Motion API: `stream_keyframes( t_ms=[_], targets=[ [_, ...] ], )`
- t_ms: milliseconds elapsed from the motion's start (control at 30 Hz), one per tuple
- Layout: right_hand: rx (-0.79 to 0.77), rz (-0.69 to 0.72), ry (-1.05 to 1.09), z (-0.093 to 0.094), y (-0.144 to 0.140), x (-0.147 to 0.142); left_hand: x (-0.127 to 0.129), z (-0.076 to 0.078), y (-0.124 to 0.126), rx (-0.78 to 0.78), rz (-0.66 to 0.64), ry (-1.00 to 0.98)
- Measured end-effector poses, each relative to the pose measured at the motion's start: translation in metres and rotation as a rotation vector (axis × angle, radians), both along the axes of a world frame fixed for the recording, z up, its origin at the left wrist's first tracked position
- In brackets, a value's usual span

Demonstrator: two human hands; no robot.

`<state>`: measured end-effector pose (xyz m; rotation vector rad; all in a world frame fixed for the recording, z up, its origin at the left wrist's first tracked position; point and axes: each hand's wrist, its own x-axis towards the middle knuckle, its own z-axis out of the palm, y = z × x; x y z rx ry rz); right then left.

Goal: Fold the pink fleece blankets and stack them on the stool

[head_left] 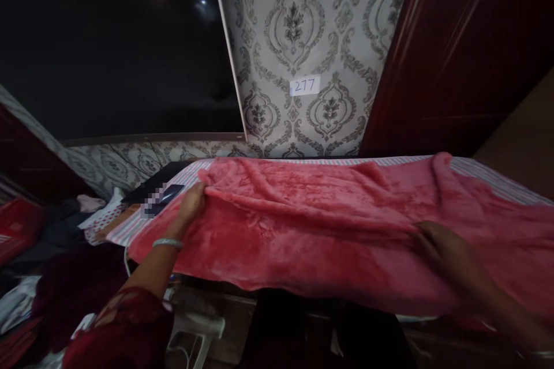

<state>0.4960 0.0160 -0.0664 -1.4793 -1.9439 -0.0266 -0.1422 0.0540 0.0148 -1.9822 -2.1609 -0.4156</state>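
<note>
Pink fleece blanket (pixel 329 225) lies spread across a raised flat surface covered in a striped sheet (pixel 489 170) — it runs from the left end nearly to the right edge of view, near edge drooping over the front. Surface rumpled, long folds running left-right along the far side.

Left hand (pixel 191 200) is at the blanket's far-left corner, fingers closed around a fold of the fabric, pinching it. Silver bangle (pixel 168 242) on that wrist, dark red patterned sleeve (pixel 125 328) lower on the arm.

Right hand (pixel 441 248) lies on top of the blanket right of centre, motion-blurred. It touches the fabric, but whether the fingers are flat or gathering cloth — cannot tell.

Around it:
- Dark flat item, partly pixelated (pixel 162 197), sits on the striped sheet just left of the left hand.
- Far wall carries grey damask wallpaper (pixel 303 23) with a small white label reading 277 (pixel 305 85).
- Dark window pane (pixel 112 46) at far left, two light reflections in it.
- Glossy dark red cabinet panel (pixel 467 40) at far right.
- Heap of mixed clothes (pixel 56 225) at left, below the sheet's level.
- White plastic piece (pixel 197 328) in the near foreground under the blanket's edge; too dim to identify.
</note>
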Motion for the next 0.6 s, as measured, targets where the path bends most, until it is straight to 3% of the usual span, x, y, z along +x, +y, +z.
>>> stream_keyframes(
  t_ms=[167, 300, 467, 600],
  targets=[
    [0.185, -0.188, 0.021, 0.023, -0.002, 0.003, 0.001, 0.031, -0.026, 0.272, 0.067, -0.004],
    [0.318, -0.373, 0.057, 0.055, 0.002, 0.01, 0.007, 0.068, -0.048, 0.428, 0.137, 0.049],
    [0.539, -0.527, 0.154, 0.124, -0.002, 0.019, 0.019, 0.134, -0.072, 0.602, 0.161, 0.237],
    [0.76, -0.563, 0.174, 0.187, -0.01, 0.036, 0.03, 0.188, -0.094, 0.675, 0.171, 0.241]
  ],
)
